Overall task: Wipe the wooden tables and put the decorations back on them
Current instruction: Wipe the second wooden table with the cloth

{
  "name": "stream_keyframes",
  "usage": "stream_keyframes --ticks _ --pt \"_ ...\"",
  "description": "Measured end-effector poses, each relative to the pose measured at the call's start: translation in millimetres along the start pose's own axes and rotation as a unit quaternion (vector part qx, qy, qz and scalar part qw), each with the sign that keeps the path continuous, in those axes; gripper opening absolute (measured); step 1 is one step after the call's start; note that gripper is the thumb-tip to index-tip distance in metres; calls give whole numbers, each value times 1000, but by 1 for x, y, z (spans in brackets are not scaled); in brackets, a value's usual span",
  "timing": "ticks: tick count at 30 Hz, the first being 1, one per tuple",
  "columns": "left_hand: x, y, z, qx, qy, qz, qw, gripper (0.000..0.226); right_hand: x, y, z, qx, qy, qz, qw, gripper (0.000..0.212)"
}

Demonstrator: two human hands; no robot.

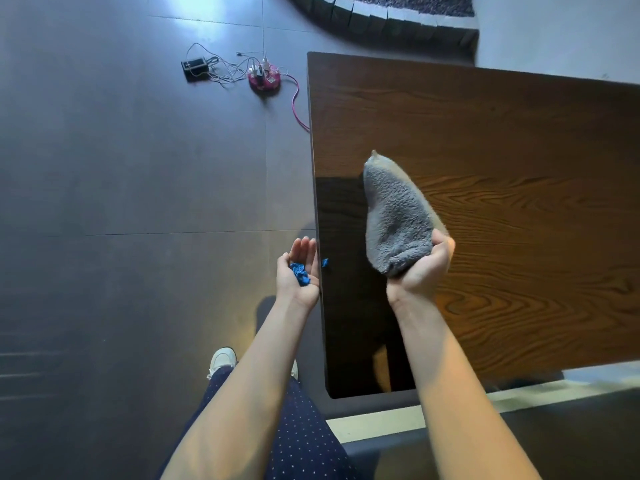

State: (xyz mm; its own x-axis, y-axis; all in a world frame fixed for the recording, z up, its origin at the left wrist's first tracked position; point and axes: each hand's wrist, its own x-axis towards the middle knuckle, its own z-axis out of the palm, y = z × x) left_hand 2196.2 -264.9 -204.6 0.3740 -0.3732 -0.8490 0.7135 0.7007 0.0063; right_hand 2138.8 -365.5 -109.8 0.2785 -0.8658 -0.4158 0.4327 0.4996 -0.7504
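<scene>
The right hand (420,268) gripped the grey cloth (394,216) above the wooden table (519,140), while the left hand (300,271), fingers straight and together, cupped blue scraps (300,273) at the edge, so wiping seemed underway and discarding them probably next.

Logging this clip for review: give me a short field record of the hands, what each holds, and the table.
left hand: palm up beside the table edge, blue scraps lying in it
right hand: grips grey cloth above the table
wooden table: one blue scrap at its left edge
floor: pink power strip with cables
</scene>
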Motion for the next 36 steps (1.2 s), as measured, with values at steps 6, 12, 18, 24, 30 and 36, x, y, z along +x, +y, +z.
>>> stream_keyframes --ticks 6,12,18,24,30,36 --pt "-2 -1 5 80 -12 20 997 39 4 -17 -19 -239 -33 -123 963 17" --pt "3 1 5 86 -44 12 995 38 -19 34 -34 -314 -118 -56 940 21" --pt "11 -3 4 127 -63 18 990 39 -37 62 -14 -180 -105 141 968 34" --pt "11 2 0 129 -31 -24 991 30 -42 59 -7 -86 -81 214 970 45" --pt "11 10 1 52 17 0 999 38 -22 22 -1 44 -59 179 981 57" --pt "7 16 14 47 -9 15 999 38 -15 6 6 6 -80 156 984 43"
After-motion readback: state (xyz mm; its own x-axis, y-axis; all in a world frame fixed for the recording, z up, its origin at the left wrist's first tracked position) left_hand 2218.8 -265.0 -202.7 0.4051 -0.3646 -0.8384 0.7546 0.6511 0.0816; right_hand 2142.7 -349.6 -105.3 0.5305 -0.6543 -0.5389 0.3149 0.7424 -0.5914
